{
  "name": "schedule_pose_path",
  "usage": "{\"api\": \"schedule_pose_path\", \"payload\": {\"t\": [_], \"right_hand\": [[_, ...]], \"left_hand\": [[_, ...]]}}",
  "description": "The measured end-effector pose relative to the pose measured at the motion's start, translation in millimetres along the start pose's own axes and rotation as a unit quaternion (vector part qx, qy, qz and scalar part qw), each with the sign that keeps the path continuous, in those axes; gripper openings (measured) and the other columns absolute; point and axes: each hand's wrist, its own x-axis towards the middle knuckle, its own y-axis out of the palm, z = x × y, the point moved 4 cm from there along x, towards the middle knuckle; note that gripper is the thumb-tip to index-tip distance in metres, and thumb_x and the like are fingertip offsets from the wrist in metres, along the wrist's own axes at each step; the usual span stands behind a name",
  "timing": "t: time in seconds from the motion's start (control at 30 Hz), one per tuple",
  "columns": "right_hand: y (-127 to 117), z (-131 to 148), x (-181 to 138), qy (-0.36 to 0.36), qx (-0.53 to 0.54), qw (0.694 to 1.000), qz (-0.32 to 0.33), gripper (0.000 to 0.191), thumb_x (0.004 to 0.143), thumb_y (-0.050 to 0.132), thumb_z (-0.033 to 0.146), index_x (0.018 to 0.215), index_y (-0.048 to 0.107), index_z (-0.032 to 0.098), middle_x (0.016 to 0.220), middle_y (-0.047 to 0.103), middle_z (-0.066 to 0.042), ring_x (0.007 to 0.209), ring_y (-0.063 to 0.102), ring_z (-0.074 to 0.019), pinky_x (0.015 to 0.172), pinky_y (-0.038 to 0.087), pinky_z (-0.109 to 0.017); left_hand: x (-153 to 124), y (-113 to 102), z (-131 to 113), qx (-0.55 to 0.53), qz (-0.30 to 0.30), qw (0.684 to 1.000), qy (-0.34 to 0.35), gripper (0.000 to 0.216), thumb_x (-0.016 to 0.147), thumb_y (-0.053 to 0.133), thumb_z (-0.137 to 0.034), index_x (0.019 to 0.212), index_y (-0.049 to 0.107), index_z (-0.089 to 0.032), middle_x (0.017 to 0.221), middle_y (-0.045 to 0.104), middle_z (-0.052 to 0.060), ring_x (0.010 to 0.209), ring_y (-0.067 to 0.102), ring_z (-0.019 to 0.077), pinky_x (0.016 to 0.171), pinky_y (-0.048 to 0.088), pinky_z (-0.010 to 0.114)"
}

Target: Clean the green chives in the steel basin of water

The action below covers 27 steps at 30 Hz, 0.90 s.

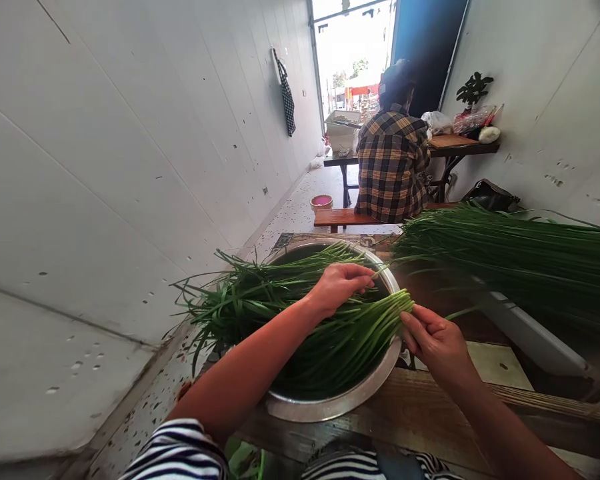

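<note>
Head view: at a wooden table (430, 403) near white walls (130, 167), left fingers (357, 270) and right fingers (416, 327) pinch greens (360, 340).

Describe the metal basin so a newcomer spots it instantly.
Start at the wooden surface in front of the camera wearer. On it, beneath the left hand, sits the metal basin, with green stalks hanging over its left side. Its wide silvery rim sets it apart from the small tub, pink inside, on the floor beyond.
</note>
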Motion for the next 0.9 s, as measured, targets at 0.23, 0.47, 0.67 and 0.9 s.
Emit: {"api": "schedule_pose_path", "payload": {"t": [0.23,0.47,0.67,0.9], "right_hand": [[3.4,4.8,-2.7,-0.006,0.006,1.0,-0.008,0.03,0.085,0.058,0.047,0.074,0.054,0.019,0.045,0.038,0.007,0.042,0.029,-0.007,0.04,0.021,-0.021],[4.5,5.8,-2.3,-0.003,0.004,1.0,-0.005,0.032,0.084,0.057,0.048,0.07,0.049,0.02,0.045,0.037,0.007,0.042,0.028,-0.0074,0.041,0.02,-0.022],[2.2,-1.1,0.0,-0.009,0.026,1.0,0.007,0.032,0.086,0.057,0.046,0.071,0.052,0.018,0.044,0.036,0.008,0.042,0.027,-0.0061,0.042,0.02,-0.022],[0.9,-1.5,1.1,-0.004,0.031,1.0,0.003,0.032,0.086,0.059,0.045,0.072,0.054,0.017,0.045,0.037,0.008,0.041,0.027,-0.0048,0.04,0.017,-0.022]], "left_hand": [[0.1,0.5,2.3,0.004,-0.004,1.0,0.019,0.015,0.069,0.068,-0.014,0.083,0.074,-0.01,0.072,0.07,0.004,0.068,0.061,0.0113,0.065,0.047,0.023],[-0.4,-0.6,1.7,0.058,-0.008,0.997,0.045,0.018,0.071,0.066,-0.014,0.086,0.075,-0.011,0.072,0.071,0.004,0.065,0.058,0.0102,0.065,0.047,0.022],[-1.5,0.3,1.3,0.115,-0.004,0.992,0.057,0.022,0.075,0.062,-0.017,0.091,0.074,-0.011,0.073,0.07,0.004,0.058,0.053,0.0089,0.06,0.044,0.022],[-7.6,8.2,-2.2,0.183,0.023,0.976,0.117,0.022,0.078,0.058,-0.018,0.091,0.075,-0.013,0.082,0.072,0.007,0.075,0.063,0.0147,0.072,0.049,0.024]]}}
